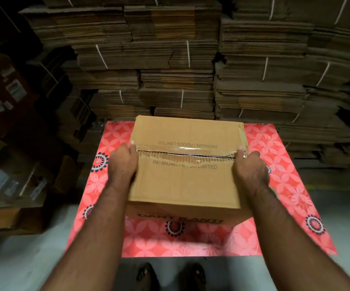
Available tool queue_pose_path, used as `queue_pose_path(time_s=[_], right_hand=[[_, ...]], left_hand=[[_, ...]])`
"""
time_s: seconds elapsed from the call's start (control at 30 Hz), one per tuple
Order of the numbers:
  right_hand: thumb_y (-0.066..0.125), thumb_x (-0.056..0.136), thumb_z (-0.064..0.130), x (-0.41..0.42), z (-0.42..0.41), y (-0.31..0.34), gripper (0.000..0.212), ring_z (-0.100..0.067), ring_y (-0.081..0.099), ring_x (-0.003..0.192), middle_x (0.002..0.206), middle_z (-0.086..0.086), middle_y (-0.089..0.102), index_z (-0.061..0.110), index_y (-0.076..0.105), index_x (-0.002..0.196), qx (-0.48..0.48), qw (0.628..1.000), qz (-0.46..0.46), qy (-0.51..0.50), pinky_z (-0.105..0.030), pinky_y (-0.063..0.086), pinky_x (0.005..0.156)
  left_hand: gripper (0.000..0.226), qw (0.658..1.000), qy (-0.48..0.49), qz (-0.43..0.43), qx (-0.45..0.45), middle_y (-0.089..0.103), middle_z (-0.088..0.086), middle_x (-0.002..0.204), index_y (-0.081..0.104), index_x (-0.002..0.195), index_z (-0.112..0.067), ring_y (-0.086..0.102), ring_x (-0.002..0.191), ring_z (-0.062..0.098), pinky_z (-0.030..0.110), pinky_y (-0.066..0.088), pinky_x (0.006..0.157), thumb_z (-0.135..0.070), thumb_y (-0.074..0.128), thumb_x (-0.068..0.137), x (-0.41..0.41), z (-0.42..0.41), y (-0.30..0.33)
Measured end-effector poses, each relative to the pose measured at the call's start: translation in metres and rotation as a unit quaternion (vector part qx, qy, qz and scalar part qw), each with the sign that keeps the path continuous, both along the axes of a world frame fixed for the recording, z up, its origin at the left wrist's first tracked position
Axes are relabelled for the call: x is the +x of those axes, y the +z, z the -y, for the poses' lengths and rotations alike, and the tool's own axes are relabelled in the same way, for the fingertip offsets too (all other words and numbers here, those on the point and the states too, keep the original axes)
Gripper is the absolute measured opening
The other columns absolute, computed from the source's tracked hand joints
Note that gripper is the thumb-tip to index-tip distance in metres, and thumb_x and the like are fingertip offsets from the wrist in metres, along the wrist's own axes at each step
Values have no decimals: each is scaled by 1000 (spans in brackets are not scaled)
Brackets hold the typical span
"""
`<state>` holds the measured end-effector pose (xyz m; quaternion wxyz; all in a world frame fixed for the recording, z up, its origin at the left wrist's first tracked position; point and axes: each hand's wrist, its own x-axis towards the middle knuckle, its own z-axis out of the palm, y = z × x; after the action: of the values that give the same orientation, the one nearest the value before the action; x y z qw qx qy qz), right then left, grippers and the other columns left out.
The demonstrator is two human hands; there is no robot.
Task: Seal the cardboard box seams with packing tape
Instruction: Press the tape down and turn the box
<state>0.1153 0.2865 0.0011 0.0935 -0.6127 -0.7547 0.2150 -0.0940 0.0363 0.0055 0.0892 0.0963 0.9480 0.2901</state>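
Stacked flattened cartons (169, 59) wall in the far side, with pale floor (23, 259) open near the feet. On a red patterned mat (274, 164) sits the cardboard box (186, 181), flaps closed, contents hidden. Clear tape (184, 150) spans its torn centre seam. Left hand (122, 162) and right hand (250, 166) grip the box's side edges.

The cardboard box (185, 181) is matt tan board; along its middle seam the outer paper is torn away, baring rough corrugated ribbing. A glossy clear tape strip (182, 146) shines over that seam. Beneath lies a smooth, printed red sheet (274, 164). Far behind, stacked flat cartons (169, 59) show rough, matt brown edges.
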Motion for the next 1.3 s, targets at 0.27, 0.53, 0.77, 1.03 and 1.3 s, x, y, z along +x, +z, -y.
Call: queue_pose_path(time_s=[0.27,0.53,0.77,1.03,1.3], right_hand=[[57,91,61,0,7,-3,57,-35,63,92,102,-16,66,7,60,109,15,999,-18,-26,-40,54,73],[52,101,37,3,-11,-15,34,-37,63,88,94,-17,70,10,73,99,3,996,-78,-52,-45,56,79],[42,101,15,13,-18,-4,33,-41,61,102,111,-24,66,-5,65,114,-52,995,-70,-37,-41,51,85],[50,97,29,-53,-7,21,44,-28,50,124,136,-9,54,11,49,137,99,974,-98,181,-43,44,104],[49,99,38,-125,-8,33,55,-25,43,134,150,-6,41,16,37,148,35,909,7,416,-45,41,107]], left_hand=[[42,998,31,-16,-58,64,26,104,63,109,4,46,80,31,38,35,69,-35,48,104,0,-10,-3],[31,995,58,-36,-70,67,31,104,66,112,6,64,99,47,48,52,79,-18,50,103,-6,-14,5],[38,992,111,53,29,64,26,118,65,119,2,59,102,38,36,43,80,-28,46,105,-12,0,13],[41,995,-37,-93,9,58,16,134,56,132,-7,49,123,30,46,42,100,-33,51,100,21,-9,20],[25,996,-55,-69,-16,59,3,76,61,81,-16,60,79,31,31,41,64,-38,56,90,98,-24,37]])
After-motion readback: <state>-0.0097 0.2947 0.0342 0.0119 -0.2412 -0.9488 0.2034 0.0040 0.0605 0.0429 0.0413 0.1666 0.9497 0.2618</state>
